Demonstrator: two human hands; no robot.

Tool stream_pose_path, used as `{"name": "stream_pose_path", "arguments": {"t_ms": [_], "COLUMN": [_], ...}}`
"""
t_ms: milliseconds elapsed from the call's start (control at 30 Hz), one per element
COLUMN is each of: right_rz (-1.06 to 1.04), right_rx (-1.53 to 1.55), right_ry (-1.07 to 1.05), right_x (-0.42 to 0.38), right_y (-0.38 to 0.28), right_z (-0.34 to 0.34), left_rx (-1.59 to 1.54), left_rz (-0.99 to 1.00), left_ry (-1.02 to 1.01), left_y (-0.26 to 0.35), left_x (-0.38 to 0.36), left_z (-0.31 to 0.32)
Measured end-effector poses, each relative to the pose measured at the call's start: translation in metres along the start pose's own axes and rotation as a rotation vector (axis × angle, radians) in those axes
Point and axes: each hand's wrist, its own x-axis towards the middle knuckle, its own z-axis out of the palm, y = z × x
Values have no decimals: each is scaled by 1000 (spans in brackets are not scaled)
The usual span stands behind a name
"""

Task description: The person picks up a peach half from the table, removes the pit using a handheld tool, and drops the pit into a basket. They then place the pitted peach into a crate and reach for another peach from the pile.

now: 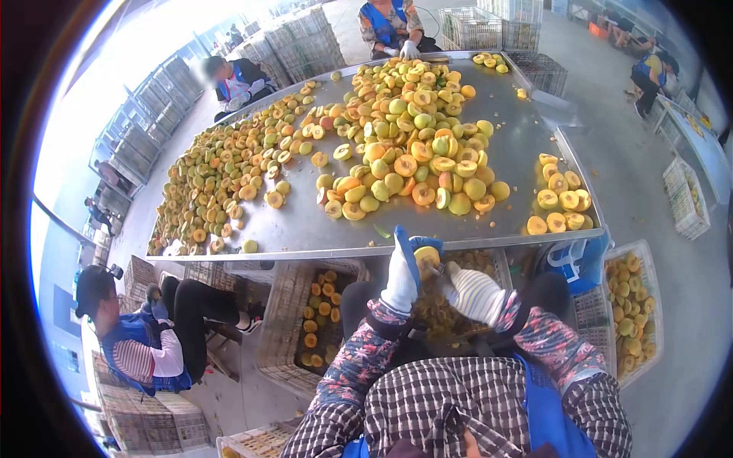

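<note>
My left hand point(401, 273), in a white and blue glove, holds a yellow peach half point(427, 258) with its cut side showing, just below the table's near edge. Close beside it, my right hand point(475, 294) in a striped white glove is closed, its fingertips at the fruit. Whatever is in its fingers is too small and blurred to name. Beneath both hands stands a crate point(500, 267) with fruit pieces in it, partly hidden by my hands. Ahead, a large pile of halved peaches point(405, 164) covers the middle of the metal table point(294, 221).
More halves lie in a group point(561, 200) at the table's right corner. Crates of fruit stand left point(286, 305) and right point(645, 252) of me, with a blue container point(576, 263) near my right knee. Co-workers sit left point(141, 336), far left point(237, 82) and opposite point(393, 27).
</note>
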Motion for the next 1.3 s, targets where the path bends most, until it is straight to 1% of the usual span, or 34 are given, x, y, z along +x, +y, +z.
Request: {"name": "stream_pose_path", "arguments": {"t_ms": [33,100,133,167,200,233,300,333,367,433,467,500,567,600,667,700,767,800,867,900,967,1033,1100,1133,1167,1200,1233,1267,1300], "right_rz": [15,-57,-51,-62,-66,-51,-64,-11,-10,-137,-97,-95,179,181,65,69,-128,-127,230,233,-113,-134,15,243,244,407,571,572,286], "right_rx": [-25,99,102,262,426,433,255,208,209,541,616,620,796,800,97,97,442,443,865,866,343,331,854,1014,1013,1078,1141,1144,817], "right_ry": [33,86,82,14,-55,-55,-90,-145,-146,54,-8,-6,-198,-198,-218,-221,21,19,-238,-237,-111,-92,-42,-231,-230,-337,-445,-444,-243], "right_x": [-4,-6,-6,-3,-4,-7,-2,-2,-2,3,0,-1,-1,0,-1,-2,-3,-3,-4,-3,-4,-4,-10,-17,-15,-13,-14,-13,-10], "right_y": [-9,-6,-5,-2,-1,1,8,3,3,-3,-2,-3,-2,0,4,10,24,19,4,11,35,34,17,-10,-10,-9,-8,2,19], "right_z": [3,15,15,13,12,15,13,7,14,23,23,20,16,14,10,19,42,37,20,21,33,34,40,7,2,-2,-3,10,32], "left_rx": [0,23,37,38,150,260,234,232,230,202,179,182,143,146,296,293,198,197,195,195,370,345,320,304,287,379,379,299,223], "left_rz": [1,3,-37,-42,-89,-141,-143,-156,-171,-124,-88,-91,-46,-50,-181,-184,-205,-207,-177,-180,-152,-173,-196,-103,-11,142,140,41,-58], "left_ry": [-2,-37,-45,-46,-94,-144,-144,-139,-130,-120,-111,-111,-48,-46,-123,-124,-135,-134,-145,-146,-132,-161,-194,-152,-109,-128,-129,-93,-61], "left_y": [0,0,5,8,10,8,9,10,10,4,-1,-1,-1,-2,-4,-4,-1,-3,-9,-8,-3,-5,-10,-13,-17,-18,-17,-15,-12], "left_x": [2,1,-3,0,3,3,8,9,8,11,13,10,6,8,16,14,11,12,15,15,11,14,17,17,16,12,11,11,11], "left_z": [-1,-4,-3,-5,-8,-9,-6,-6,-6,-11,-13,-10,-4,-7,-12,-10,-5,-7,-12,-9,-3,-5,-5,-5,-6,-3,-1,1,5]}}
